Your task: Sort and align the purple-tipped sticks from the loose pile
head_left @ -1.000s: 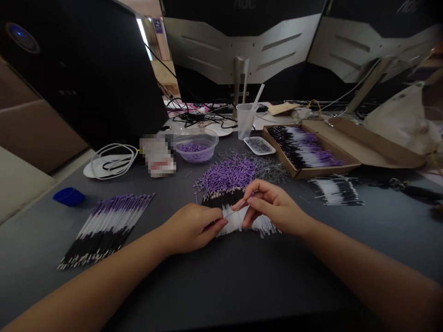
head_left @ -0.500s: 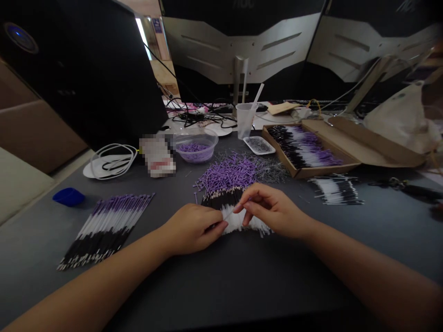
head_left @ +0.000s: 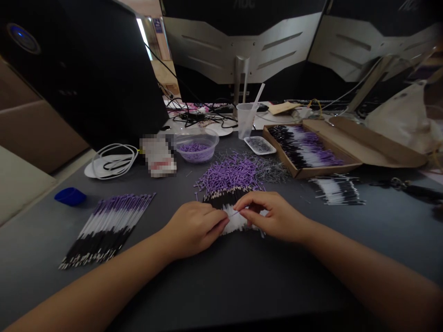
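Observation:
My left hand point(head_left: 197, 226) is closed, its fingertips pinching a thin white stick whose far part is hidden in the fist. Facing it, my right hand point(head_left: 273, 214) pinches a small purple tube point(head_left: 236, 213) between thumb and forefinger. The tube's end meets the stick's tip, or nearly so; I cannot tell which. Under both hands lies a row of black-and-white sticks point(head_left: 224, 199). Just behind them is a heap of loose purple tubes point(head_left: 230, 171). To the left, a bundle of sticks with purple ends point(head_left: 110, 226) lies fanned on the dark table.
A clear bowl of purple pieces point(head_left: 196, 152), a small white tray point(head_left: 260, 145) and a plastic cup point(head_left: 245, 122) stand behind. An open cardboard box point(head_left: 296, 171) of purple-ended sticks sits right, near more white sticks point(head_left: 337, 190). A blue cup point(head_left: 70, 196) lies left.
My right hand has lowered slightly and its fingers have closed in towards my left fingertips. The purple tube now shows in line between the two hands.

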Demonstrator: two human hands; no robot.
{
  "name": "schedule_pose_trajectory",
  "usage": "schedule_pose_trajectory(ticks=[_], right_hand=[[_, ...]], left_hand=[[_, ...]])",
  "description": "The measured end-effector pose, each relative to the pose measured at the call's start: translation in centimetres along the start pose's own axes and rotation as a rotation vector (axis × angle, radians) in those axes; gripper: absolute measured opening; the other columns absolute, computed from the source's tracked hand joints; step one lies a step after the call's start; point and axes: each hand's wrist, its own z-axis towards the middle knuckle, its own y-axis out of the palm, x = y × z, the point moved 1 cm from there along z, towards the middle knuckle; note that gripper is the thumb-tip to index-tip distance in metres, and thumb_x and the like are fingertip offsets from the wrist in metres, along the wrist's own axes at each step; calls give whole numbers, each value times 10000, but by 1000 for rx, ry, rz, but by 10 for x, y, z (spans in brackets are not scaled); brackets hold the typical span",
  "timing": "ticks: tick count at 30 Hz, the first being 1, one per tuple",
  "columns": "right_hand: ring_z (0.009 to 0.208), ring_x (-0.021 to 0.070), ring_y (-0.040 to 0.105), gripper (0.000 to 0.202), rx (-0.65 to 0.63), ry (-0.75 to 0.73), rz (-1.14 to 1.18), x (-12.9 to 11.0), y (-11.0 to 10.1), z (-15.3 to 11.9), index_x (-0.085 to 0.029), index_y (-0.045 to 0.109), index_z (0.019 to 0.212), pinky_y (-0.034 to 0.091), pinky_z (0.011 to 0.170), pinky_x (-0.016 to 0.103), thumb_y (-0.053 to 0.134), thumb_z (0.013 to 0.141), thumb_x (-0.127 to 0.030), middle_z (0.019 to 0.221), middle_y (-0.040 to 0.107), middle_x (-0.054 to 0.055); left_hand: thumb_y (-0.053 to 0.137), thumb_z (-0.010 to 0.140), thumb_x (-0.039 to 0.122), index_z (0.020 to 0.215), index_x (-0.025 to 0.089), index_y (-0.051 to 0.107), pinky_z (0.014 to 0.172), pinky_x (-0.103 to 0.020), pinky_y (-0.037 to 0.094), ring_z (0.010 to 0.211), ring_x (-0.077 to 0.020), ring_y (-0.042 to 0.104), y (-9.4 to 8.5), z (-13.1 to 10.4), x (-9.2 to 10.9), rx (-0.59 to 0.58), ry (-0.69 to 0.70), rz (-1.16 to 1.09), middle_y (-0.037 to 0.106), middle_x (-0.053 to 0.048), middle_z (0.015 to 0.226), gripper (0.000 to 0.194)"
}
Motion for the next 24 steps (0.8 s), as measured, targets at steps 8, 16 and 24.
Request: schedule_pose_trajectory(ticks=[8, 16, 24], right_hand=[[595, 94, 580, 93, -2, -4, -63, -8, -1, -1, -180, 668, 848, 411, 518, 192, 577, 833, -165, 707, 668, 1], [523, 73, 561, 106, -69, 74, 74, -12, 2, -6, -152, 651, 816, 399, 473, 169, 563, 849, -201, 630, 602, -14], [475, 79, 563, 95, -71, 197, 278, -9, 8, -6, -153, 606, 784, 431, 458, 187, 579, 827, -233, 619, 573, -20]], left_hand=[[405, 950, 240, 894, 164, 627, 569, -272, 394, 590, -142, 579, 4, -3, 3, 60, 50, 48, 639, -26, 661, 242], [462, 927, 201, 853, 155, 616, 518, -238, 417, 534, -121, 577, 9, -4, 5, 235, 80, -56, 635, -11, 625, 177], [487, 907, 169, 843, 140, 604, 527, -246, 422, 535, -126, 566, 5, -3, 5, 292, 142, 41, 621, -11, 613, 137]])
